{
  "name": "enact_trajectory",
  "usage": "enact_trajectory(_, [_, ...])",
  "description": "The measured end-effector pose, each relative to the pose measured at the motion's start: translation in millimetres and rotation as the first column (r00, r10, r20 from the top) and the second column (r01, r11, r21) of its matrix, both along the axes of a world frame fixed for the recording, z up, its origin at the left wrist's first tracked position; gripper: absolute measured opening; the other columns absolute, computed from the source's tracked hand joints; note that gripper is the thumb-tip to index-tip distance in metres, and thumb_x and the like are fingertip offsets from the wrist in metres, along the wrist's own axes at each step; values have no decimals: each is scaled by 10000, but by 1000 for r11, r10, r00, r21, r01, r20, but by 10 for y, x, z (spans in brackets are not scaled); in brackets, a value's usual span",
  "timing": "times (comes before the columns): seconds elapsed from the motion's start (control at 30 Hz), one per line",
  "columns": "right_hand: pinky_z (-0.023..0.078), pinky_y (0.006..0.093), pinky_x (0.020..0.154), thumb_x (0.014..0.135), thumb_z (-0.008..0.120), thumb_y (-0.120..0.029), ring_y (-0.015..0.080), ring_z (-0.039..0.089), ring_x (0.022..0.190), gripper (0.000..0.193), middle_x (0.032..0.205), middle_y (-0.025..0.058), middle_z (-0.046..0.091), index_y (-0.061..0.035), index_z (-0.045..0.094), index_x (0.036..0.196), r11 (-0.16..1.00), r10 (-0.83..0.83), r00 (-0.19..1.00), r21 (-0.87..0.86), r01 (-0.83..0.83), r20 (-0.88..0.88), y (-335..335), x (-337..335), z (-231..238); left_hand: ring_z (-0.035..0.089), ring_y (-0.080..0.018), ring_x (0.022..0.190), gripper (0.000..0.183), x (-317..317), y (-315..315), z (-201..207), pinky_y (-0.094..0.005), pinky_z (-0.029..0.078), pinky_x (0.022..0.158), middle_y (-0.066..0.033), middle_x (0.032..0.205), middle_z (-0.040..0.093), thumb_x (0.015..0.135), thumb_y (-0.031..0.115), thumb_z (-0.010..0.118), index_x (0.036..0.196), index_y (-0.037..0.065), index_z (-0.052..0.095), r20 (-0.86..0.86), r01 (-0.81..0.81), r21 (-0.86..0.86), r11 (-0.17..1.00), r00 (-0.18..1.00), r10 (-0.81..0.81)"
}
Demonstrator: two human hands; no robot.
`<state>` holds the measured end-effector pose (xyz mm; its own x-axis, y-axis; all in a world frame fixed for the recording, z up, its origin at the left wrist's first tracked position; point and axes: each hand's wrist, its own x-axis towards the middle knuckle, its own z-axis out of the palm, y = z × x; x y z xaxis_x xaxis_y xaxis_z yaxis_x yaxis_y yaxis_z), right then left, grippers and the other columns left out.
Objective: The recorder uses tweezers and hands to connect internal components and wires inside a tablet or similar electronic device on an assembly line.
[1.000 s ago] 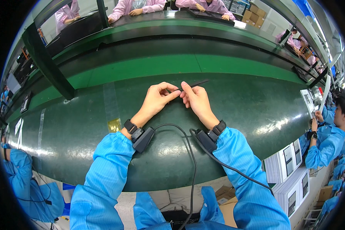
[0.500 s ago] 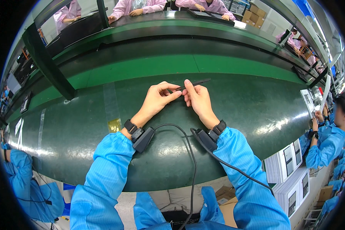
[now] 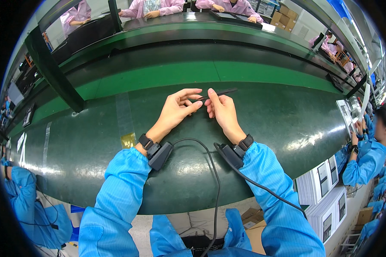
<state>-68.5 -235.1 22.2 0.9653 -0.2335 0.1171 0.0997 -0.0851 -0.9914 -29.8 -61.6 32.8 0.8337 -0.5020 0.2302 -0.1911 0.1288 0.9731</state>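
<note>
A slim black stick-like tool (image 3: 227, 91) is held above the green tabletop (image 3: 270, 115), slanting up to the right. My right hand (image 3: 224, 112) pinches it near the middle, thumb on top and fingers curled beneath. At its lower left end my left hand (image 3: 176, 106) closes thumb and curled fingers around it, while the index finger is lifted off and stretched out. The tip on the right sticks out free past my right thumb. Its exact kind is too small to tell, and my fingers hide part of it.
Cabled black wristbands (image 3: 161, 156) sit on both my wrists, the cable hanging between my arms. Stacked white boxes (image 3: 317, 182) stand at the right edge of the table. A dark green post (image 3: 53, 70) rises at the left. People in blue and pink work around me.
My left index finger has lifted and straightened away from the tool. The tool and my right hand have shifted very slightly right. A co-worker's hands at the right moved.
</note>
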Motion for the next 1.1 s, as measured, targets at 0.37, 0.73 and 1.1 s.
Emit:
enact_trajectory(0.37, [401,239,446,968,565,-420,89,527,469,501,579,38,591,4,643,713,1000,29,1000,2,-29,-7,9,-5,12,612,-111,948,468,35,33,2,-254,507,806,-108,1245,622,897,117,667,1329,12,522,26,66,-81,995,998,-64])
enact_trajectory(0.73, [407,248,440,962,575,-421,91,525,455,503,560,40,588,4,643,702,999,22,1000,-44,-21,13,5,0,-14,628,-225,1119,553,53,95,62,-366,399,1045,-201,1375,526,938,264,548,1408,3,415,-123,117,-238,964,981,-149])
enact_trajectory(1.1, [391,218,439,956,566,-476,74,510,470,504,579,10,567,-33,613,721,991,53,997,-120,-60,-63,45,-63,90,459,-317,1321,629,31,113,114,-450,363,1086,-219,1467,411,927,346,483,1439,5,356,-213,137,-410,902,947,-240])
